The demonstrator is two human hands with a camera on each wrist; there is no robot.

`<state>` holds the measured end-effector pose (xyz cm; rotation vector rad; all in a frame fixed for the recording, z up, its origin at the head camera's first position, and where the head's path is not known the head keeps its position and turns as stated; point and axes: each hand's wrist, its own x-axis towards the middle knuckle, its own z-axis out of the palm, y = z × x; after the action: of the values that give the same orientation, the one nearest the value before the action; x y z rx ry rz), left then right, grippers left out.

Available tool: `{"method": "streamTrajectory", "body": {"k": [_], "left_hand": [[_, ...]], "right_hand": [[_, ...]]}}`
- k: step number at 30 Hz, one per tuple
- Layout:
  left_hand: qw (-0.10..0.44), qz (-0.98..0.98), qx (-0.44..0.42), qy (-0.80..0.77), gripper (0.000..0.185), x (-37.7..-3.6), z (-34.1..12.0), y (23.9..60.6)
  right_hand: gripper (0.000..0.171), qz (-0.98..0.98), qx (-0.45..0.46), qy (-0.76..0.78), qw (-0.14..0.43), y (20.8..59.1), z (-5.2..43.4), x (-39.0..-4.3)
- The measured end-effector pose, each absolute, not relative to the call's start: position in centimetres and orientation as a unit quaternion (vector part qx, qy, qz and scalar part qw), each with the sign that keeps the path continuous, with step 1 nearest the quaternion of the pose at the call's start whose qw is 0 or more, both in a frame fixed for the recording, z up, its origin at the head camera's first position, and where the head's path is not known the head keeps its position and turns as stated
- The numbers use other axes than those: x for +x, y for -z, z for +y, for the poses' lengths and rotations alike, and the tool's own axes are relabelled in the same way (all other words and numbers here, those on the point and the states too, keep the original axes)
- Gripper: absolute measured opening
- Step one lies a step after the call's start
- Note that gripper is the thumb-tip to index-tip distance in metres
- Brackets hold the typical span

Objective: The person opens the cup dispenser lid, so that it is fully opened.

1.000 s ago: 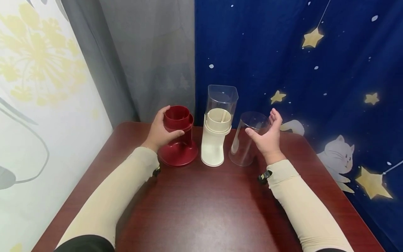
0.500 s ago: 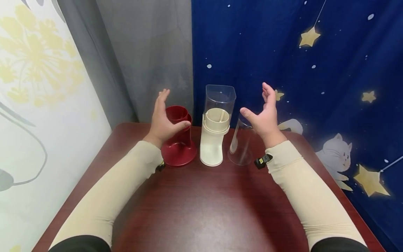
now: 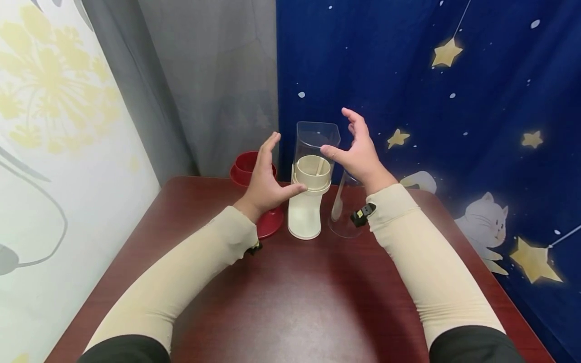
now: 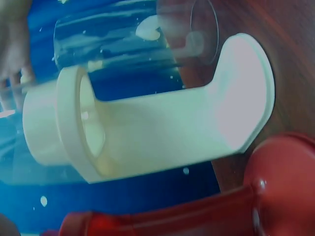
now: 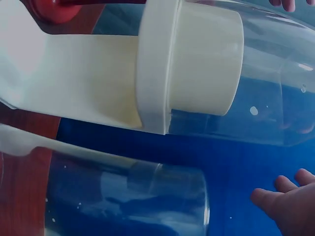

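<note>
A cream-coloured stand (image 3: 304, 219) with a round collar stands upright mid-table, and a clear flat-backed container (image 3: 308, 133) rises around its collar. My left hand (image 3: 267, 184), fingers extended and thumb spread, is at the stand's left, its thumb tip overlapping the collar in the head view. On the other side, my right hand (image 3: 358, 154) has its thumb beside the clear container and its fingers raised. Neither hand grips anything. Partly hidden behind the left hand is a red stand (image 3: 243, 170) with a round base. A clear cylinder (image 5: 128, 191) stands right of the cream stand, partly covered by the right wrist.
All three items stand on a reddish-brown wooden table (image 3: 290, 302), near its far edge. Behind it hang a grey curtain (image 3: 218, 91) and a blue star-patterned curtain (image 3: 408, 91). A white patterned curtain (image 3: 59, 176) borders the left side.
Both hands have lifted from beside the red stand and the clear cylinder and moved inward to either side of the cream stand. The items stay in place.
</note>
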<state>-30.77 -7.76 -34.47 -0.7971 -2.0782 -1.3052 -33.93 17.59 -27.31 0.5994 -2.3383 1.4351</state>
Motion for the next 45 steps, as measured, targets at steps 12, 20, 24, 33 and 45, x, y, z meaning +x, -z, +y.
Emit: {"method": "streamTrajectory", "body": {"k": [12, 20, 24, 33, 45], "left_hand": [[0.166, -0.801, -0.254, 0.517, 0.129, -30.8, -4.4, 36.2], [0.109, -0.811, -0.189, 0.544, 0.133, -31.9, -3.2, 38.1], [0.096, -0.809, -0.162, 0.556, 0.135, -32.7, -3.0, 38.9], [0.112, -0.791, -0.175, 0.575, 0.143, -35.4, -2.9, 40.4], [0.118, -0.786, -0.182, 0.579, 0.150, -36.4, -2.6, 41.2]], "right_hand": [[0.090, -0.830, 0.213, -0.504, 0.108, 27.3, 16.2, -35.1], [0.078, -0.781, 0.224, -0.578, 0.070, 28.4, 15.8, -35.2], [0.077, -0.779, 0.221, -0.581, 0.083, 28.6, 15.7, -35.1], [0.079, -0.756, 0.213, -0.611, 0.101, 29.3, 14.9, -35.2], [0.094, -0.715, 0.224, -0.647, 0.140, 30.9, 14.0, -35.8]]}}
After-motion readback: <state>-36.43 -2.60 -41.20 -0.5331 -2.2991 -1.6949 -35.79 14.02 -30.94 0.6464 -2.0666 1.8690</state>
